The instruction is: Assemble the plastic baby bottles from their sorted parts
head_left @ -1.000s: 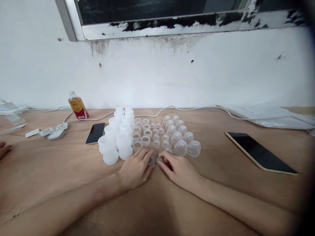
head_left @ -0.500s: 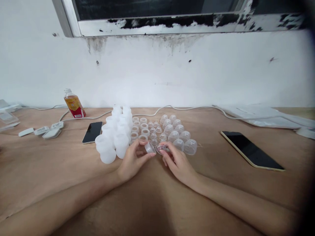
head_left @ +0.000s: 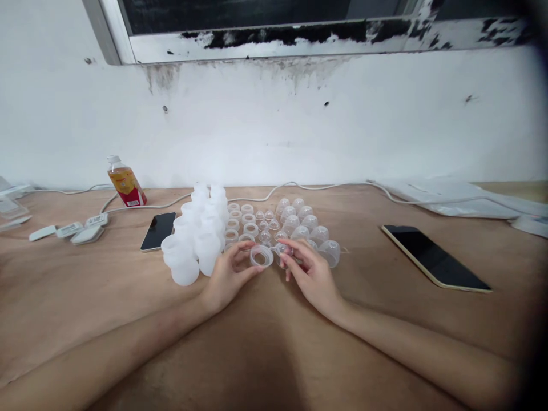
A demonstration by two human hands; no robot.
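Note:
Between thumb and fingers my left hand (head_left: 231, 272) grips a clear screw ring (head_left: 261, 257), its round opening turned toward me. Close to its right, my right hand (head_left: 309, 276) pinches a clear bottle nipple (head_left: 284, 250); its fingers partly hide it. Just beyond the hands stand rows of more rings (head_left: 250, 229), small nipples (head_left: 264, 236) and clear dome caps (head_left: 319, 235). To the left, frosted white bottles (head_left: 208, 242) are grouped in two rows.
A phone (head_left: 158, 232) lies left of the bottles, a larger one (head_left: 434, 257) at the right. A drink bottle (head_left: 127, 182) and small white cases (head_left: 88, 228) are at the left. A white cable (head_left: 274, 193) runs along the wall; a plastic bag (head_left: 449, 200) lies back right.
My left hand has turned the ring so its opening faces me. My right hand has tilted the nipple up beside the ring. The camera view has shifted slightly.

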